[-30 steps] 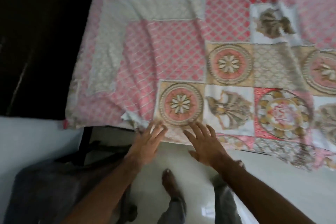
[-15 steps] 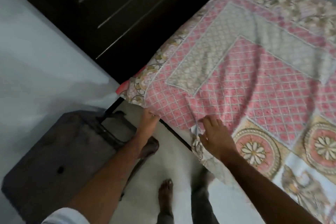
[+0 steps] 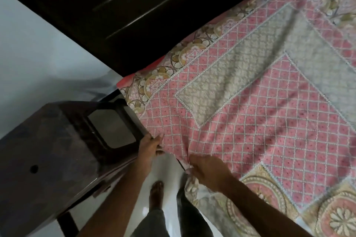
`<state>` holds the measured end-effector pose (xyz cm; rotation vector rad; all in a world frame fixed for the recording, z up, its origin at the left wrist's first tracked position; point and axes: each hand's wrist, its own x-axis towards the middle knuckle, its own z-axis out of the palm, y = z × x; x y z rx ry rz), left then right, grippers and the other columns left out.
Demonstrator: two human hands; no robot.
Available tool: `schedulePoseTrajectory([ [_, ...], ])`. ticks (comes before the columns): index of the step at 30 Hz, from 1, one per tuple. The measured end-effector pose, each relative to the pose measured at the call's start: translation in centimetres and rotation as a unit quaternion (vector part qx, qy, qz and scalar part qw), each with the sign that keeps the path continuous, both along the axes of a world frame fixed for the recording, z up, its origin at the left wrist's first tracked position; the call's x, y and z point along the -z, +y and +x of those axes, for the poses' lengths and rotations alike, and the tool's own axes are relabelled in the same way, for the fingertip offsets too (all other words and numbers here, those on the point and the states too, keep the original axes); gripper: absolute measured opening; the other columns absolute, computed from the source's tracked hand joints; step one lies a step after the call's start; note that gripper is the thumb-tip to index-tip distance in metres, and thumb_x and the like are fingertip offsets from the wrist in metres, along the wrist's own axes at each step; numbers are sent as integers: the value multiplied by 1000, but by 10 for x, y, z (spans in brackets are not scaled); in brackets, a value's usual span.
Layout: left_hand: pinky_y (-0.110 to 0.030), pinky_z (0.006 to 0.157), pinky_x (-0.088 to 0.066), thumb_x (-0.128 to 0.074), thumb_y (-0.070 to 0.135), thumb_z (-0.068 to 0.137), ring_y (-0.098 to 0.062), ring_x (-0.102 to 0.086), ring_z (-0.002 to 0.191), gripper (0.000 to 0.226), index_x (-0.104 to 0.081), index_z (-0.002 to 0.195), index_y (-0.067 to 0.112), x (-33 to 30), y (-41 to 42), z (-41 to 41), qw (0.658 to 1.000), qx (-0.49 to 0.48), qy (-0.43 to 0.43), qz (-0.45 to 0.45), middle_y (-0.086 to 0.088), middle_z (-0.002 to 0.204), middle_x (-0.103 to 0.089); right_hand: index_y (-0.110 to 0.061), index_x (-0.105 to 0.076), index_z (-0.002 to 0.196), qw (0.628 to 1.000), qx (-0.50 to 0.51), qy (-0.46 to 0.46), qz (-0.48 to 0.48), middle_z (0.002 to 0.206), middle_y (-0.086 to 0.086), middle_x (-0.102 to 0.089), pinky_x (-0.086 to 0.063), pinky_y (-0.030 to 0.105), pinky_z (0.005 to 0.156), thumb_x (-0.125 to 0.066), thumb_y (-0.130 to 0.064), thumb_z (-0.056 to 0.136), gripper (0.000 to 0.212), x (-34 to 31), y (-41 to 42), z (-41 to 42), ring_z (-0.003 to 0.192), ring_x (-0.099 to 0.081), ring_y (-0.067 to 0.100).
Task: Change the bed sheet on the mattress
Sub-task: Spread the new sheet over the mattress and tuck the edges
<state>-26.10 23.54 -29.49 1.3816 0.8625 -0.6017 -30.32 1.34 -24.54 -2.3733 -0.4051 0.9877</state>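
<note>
Hands [image 3: 151, 145] now gripping sheet [image 3: 250, 102] edge

This is a bedroom in a home. A bed [image 3: 289, 140] fills the right side, spread with a pink lattice-patterned bed sheet [image 3: 250, 121] bordered in floral medallions. Beyond it at the far left stands dark wooden furniture with long metal handles [image 3: 134, 5], like a wardrobe. A dark plastic chair [image 3: 57, 150] sits on the pale glossy tile floor [image 3: 38, 53] near left, beside a bare foot [image 3: 157, 194].
</note>
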Motion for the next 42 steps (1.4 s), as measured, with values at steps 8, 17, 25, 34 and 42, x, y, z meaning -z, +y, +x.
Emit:
schedulePoseTrajectory([
  [8,-32,57,-58,-59,18,101,-22,-69,75,5,-59,99,14,-13,24,0,990,-105,-9,90,-7,92,-67,-20,-59,125,961,-223,163,-6,118,7,-65,-45,39,94,-42,-38,106,31,-5,37,0,113,-60,28],
  [17,-24,64,-44,-55,-8,93,1,-59,73,38,-50,87,29,3,38,82,956,-143,-127,223,13,83,-60,-26,-62,104,989,98,44,105,98,-8,-67,-56,33,77,-49,-20,102,15,-16,-4,159,86,-65,10],
  [25,-31,61,-45,-64,51,95,-20,-58,76,35,-59,107,18,20,74,173,974,-196,108,20,-5,98,-61,-28,-58,131,985,-37,-171,-7,133,1,-53,-48,48,95,-44,-45,88,48,6,45,301,118,-51,29],
  [34,-29,70,-48,-60,15,95,-21,-62,80,11,-60,84,18,34,103,178,927,-175,-56,326,-2,86,-67,-34,-39,150,975,-186,-116,-42,155,-5,-35,-14,41,116,-53,-40,100,52,23,99,319,144,-29,21],
  [42,-42,80,-55,-56,17,97,-29,-65,95,10,-59,89,22,47,111,188,917,-31,-57,394,-6,102,-70,-33,-32,153,968,-215,-91,-91,160,-1,-27,-18,46,117,-49,-47,100,57,23,108,333,146,-24,28],
])
